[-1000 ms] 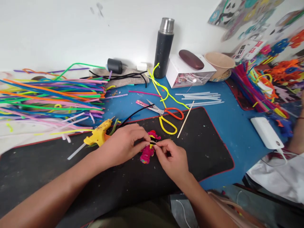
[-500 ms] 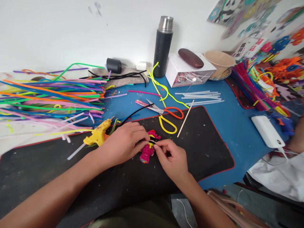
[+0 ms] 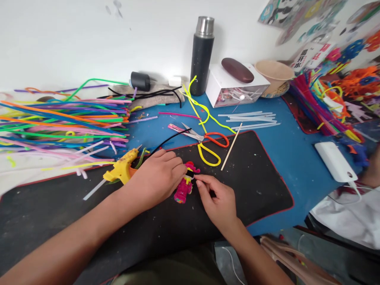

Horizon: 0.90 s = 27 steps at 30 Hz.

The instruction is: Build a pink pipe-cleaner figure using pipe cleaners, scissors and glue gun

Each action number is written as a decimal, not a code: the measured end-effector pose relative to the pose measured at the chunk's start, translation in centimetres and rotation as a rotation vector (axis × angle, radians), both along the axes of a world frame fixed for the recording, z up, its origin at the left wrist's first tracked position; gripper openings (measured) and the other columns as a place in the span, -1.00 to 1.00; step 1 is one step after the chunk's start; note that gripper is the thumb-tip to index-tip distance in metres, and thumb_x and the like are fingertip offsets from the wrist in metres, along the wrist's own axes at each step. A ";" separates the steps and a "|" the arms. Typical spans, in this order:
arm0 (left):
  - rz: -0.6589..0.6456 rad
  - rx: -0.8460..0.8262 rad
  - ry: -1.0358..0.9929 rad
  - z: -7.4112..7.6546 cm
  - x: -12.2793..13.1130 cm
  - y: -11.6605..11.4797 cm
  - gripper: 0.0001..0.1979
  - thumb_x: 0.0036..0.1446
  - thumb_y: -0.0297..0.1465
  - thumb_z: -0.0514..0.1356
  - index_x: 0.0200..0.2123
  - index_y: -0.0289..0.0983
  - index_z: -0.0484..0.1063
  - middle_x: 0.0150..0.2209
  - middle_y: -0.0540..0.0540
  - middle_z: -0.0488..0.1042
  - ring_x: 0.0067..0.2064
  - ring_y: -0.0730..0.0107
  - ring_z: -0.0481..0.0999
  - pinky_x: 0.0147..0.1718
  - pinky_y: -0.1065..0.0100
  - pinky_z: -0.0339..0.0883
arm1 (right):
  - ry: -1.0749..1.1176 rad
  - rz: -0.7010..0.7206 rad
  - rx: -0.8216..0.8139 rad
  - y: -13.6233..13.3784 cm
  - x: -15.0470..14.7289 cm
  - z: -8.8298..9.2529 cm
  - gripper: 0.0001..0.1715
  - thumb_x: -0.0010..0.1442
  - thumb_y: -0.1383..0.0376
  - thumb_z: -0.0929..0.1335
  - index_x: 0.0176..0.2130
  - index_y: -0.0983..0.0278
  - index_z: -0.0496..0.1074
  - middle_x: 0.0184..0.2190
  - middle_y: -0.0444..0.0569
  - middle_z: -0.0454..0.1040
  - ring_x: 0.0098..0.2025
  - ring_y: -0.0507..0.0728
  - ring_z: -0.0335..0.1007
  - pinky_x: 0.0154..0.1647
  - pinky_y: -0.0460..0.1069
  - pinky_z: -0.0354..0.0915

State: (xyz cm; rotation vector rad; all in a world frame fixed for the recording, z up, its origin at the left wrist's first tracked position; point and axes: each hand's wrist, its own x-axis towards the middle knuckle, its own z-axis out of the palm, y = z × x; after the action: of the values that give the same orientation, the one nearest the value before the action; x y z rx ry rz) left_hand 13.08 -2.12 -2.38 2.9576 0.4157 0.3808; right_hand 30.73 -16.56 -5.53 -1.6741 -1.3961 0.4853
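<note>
A small magenta pipe-cleaner doll point(image 3: 181, 191) with yellow trim and a red top lies tilted on the black mat point(image 3: 252, 186). Across its upper part runs a short black pipe cleaner point(image 3: 190, 173) above a pale band. My left hand point(image 3: 163, 174) is closed at the doll's left side, its fingertips partly hidden behind the knuckles. From the right, my right hand point(image 3: 218, 198) pinches at the end of the black piece, thumb against forefinger. Beside my left hand rests a yellow hot glue gun point(image 3: 120, 166) with a glue stick in it.
Scissors point(image 3: 202, 138) and a wooden stick point(image 3: 231, 146) lie beyond the doll. Colourful pipe cleaners point(image 3: 65, 122) are heaped at left. A black flask point(image 3: 202, 59), white box point(image 3: 237, 89) and bowl point(image 3: 274, 75) stand behind. A white power bank point(image 3: 335, 162) lies at right.
The fingers of my left hand have curled down beside the doll, and more of its black band shows. My right fingertips have shifted slightly up the doll's side. The view has moved slightly.
</note>
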 end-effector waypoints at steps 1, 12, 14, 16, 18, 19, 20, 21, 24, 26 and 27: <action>-0.004 0.009 -0.003 0.1 0.0 -0.1 -0.75 0.49 -0.41 0.14 -0.27 -0.27 0.56 -0.34 -0.11 0.57 -0.25 0.15 0.50 -0.21 0.14 0.24 | 0.001 0.007 -0.001 -0.1 0.0 -0.1 -0.78 0.43 0.36 0.39 -0.08 0.23 0.68 -0.44 -0.13 0.67 -0.53 0.04 0.53 -0.37 -0.10 0.46; -0.015 -0.006 -0.011 0.0 0.0 0.0 -0.75 0.49 -0.40 0.15 -0.25 -0.27 0.58 -0.33 -0.10 0.59 -0.25 0.14 0.52 -0.22 0.13 0.27 | -0.019 0.039 -0.058 -0.2 -0.2 -0.7 -0.74 0.44 0.33 0.37 -0.01 0.16 0.68 -0.15 -0.04 0.78 -0.28 0.14 0.74 -0.13 -0.04 0.59; -0.014 -0.039 -0.030 0.0 -0.3 0.2 -0.76 0.50 -0.40 0.15 -0.22 -0.27 0.59 -0.29 -0.11 0.63 -0.23 0.16 0.55 -0.21 0.13 0.29 | -0.026 0.046 -0.061 -0.2 -0.1 -0.7 -0.72 0.45 0.32 0.36 -0.01 0.16 0.68 -0.13 -0.04 0.78 -0.24 0.15 0.75 -0.11 -0.03 0.59; 0.001 -0.074 -0.066 0.1 -0.8 0.6 -0.76 0.51 -0.40 0.14 -0.17 -0.27 0.60 -0.24 -0.11 0.67 -0.20 0.18 0.58 -0.20 0.14 0.33 | -0.029 0.053 -0.057 -0.2 -0.1 -0.7 -0.72 0.45 0.33 0.36 0.00 0.16 0.68 -0.11 -0.04 0.78 -0.21 0.15 0.76 -0.10 -0.04 0.59; 0.043 -0.095 -0.105 0.3 -1.4 0.9 -0.76 0.52 -0.40 0.12 -0.13 -0.27 0.60 -0.19 -0.12 0.69 -0.19 0.19 0.60 -0.19 0.15 0.35 | -0.031 0.059 -0.054 -0.2 -0.2 -0.7 -0.72 0.45 0.34 0.36 0.01 0.18 0.67 -0.10 -0.04 0.78 -0.20 0.15 0.76 -0.09 -0.04 0.59; 0.066 -0.101 -0.119 0.4 -1.7 1.0 -0.76 0.53 -0.39 0.11 -0.12 -0.26 0.60 -0.18 -0.12 0.70 -0.18 0.19 0.61 -0.19 0.15 0.36 | -0.033 0.061 -0.055 -0.2 -0.2 -0.7 -0.72 0.44 0.35 0.37 0.02 0.19 0.67 -0.10 -0.04 0.78 -0.20 0.14 0.77 -0.08 -0.04 0.59; 0.081 -0.105 -0.127 0.5 -2.0 1.0 -0.76 0.53 -0.39 0.11 -0.11 -0.26 0.60 -0.18 -0.13 0.70 -0.18 0.19 0.62 -0.19 0.15 0.37 | -0.035 0.059 -0.054 -0.1 -0.2 -0.7 -0.73 0.44 0.35 0.37 0.01 0.20 0.67 -0.11 -0.03 0.78 -0.21 0.14 0.77 -0.07 -0.04 0.59; 0.086 -0.109 -0.127 0.5 -2.3 1.0 -0.76 0.53 -0.39 0.11 -0.10 -0.26 0.60 -0.18 -0.13 0.70 -0.18 0.19 0.62 -0.20 0.15 0.37 | -0.038 0.059 -0.055 -0.1 -0.2 -0.6 -0.73 0.44 0.35 0.37 0.01 0.21 0.67 -0.12 -0.03 0.78 -0.22 0.14 0.76 -0.06 -0.04 0.60; 0.056 -0.124 -0.114 0.4 -2.8 0.6 -0.77 0.52 -0.40 0.13 -0.12 -0.26 0.61 -0.20 -0.12 0.69 -0.19 0.21 0.62 -0.20 0.16 0.39 | -0.038 0.056 -0.055 -0.2 -0.2 -0.5 -0.74 0.44 0.35 0.38 0.00 0.22 0.67 -0.14 -0.03 0.78 -0.25 0.14 0.76 -0.04 -0.03 0.61; 0.027 -0.129 -0.118 0.2 -3.0 0.2 -0.77 0.51 -0.42 0.13 -0.08 -0.26 0.62 -0.20 -0.12 0.68 -0.20 0.22 0.61 -0.20 0.17 0.40 | -0.040 0.055 -0.052 -0.2 -0.2 -0.4 -0.74 0.44 0.36 0.38 0.00 0.21 0.67 -0.13 -0.03 0.78 -0.24 0.14 0.76 -0.05 -0.03 0.61; 0.016 -0.131 -0.125 0.1 -3.0 0.0 -0.77 0.51 -0.43 0.13 -0.05 -0.26 0.62 -0.19 -0.12 0.68 -0.20 0.23 0.60 -0.19 0.17 0.40 | -0.045 0.055 -0.049 -0.2 -0.2 -0.4 -0.74 0.44 0.36 0.38 0.00 0.21 0.67 -0.12 -0.03 0.78 -0.23 0.14 0.76 -0.05 -0.03 0.61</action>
State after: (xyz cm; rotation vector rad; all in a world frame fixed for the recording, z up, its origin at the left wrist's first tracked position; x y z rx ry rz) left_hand 10.11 -2.14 -2.27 2.7872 0.4314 0.5166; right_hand 30.51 -16.74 -5.96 -1.6988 -1.4766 0.5193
